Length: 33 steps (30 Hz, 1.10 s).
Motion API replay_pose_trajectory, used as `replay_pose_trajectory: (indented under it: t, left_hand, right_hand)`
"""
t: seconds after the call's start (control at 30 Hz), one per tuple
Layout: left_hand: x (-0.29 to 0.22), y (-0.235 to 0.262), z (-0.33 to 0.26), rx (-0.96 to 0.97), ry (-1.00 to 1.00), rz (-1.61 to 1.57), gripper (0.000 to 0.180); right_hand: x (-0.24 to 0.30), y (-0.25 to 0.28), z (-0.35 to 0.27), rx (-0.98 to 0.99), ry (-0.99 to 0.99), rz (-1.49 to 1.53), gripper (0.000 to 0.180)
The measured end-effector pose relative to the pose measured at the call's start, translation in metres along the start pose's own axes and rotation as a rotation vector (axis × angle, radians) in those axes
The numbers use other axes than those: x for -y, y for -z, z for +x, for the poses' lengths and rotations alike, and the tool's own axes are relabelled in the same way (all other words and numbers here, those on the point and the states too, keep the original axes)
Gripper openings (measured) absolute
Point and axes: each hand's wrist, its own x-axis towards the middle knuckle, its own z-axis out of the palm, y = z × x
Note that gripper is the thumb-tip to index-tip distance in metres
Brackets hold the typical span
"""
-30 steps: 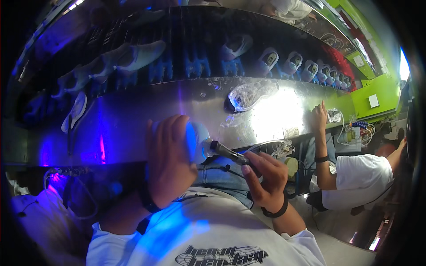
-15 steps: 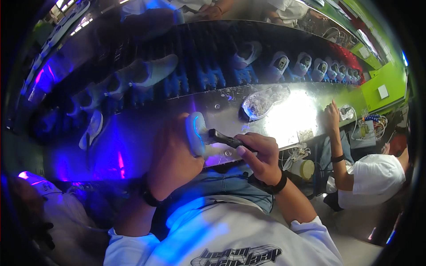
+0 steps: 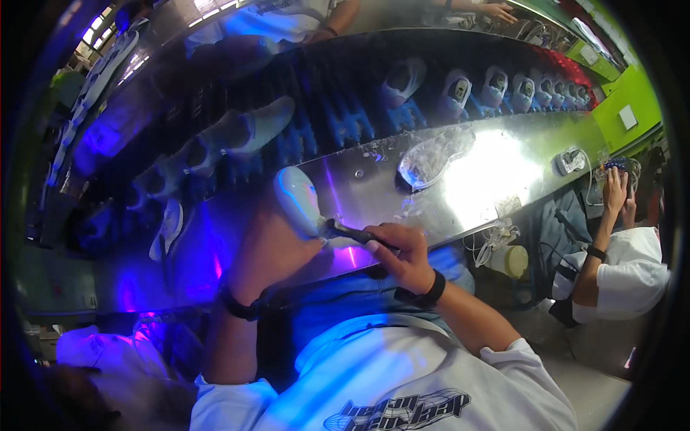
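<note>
My left hand (image 3: pixel 269 248) grips a pale, rounded shoe sole (image 3: pixel 296 197) and holds it tilted above the metal bench. My right hand (image 3: pixel 408 253) is closed round the dark handle of a brush (image 3: pixel 348 231). The brush's far end meets the near end of the sole, close to my left thumb; its bristles are hard to make out. My left fingers are mostly hidden behind the sole. On the bench beyond my right hand lies a sole-shaped tray (image 3: pixel 425 159) with a crusty pale lining.
A dark conveyor (image 3: pixel 316 93) carrying several pale shoes (image 3: pixel 454 90) runs behind the bench (image 3: pixel 374 179). Another sole (image 3: pixel 169 228) with a dark stick lies at left. Co-workers sit on both sides; one at right (image 3: pixel 625 266) reaches toward cables. A yellowish container (image 3: pixel 510 260) stands below the bench edge.
The sole has turned from edge-on to show its broad face, and shifted slightly left. The brush has moved left and a little down with it. The right co-worker's hand has left the bench.
</note>
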Motion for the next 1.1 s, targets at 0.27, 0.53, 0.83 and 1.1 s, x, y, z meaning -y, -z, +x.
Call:
replay_pose_trajectory:
  t: [0.27,0.53,0.83,1.1]
  left_hand:
    - [0.029,0.008,-0.014,0.0,0.077,0.031,0.086]
    - [0.071,-0.017,-0.047,-0.124,0.107,-0.678,0.091]
    - [0.007,-0.029,-0.084,-0.004,0.231,-1.106,0.09]
    - [-0.004,-0.028,-0.089,0.018,0.092,-0.99,0.088]
  right_hand:
    - [-0.003,-0.001,-0.018,0.005,-0.116,-0.155,0.024]
    - [0.044,0.02,-0.013,0.121,-0.391,-0.017,0.032]
    - [0.083,0.017,-0.008,0.069,-0.143,-0.263,0.02]
    - [0.101,0.03,-0.011,-0.005,-0.019,-0.425,0.013]
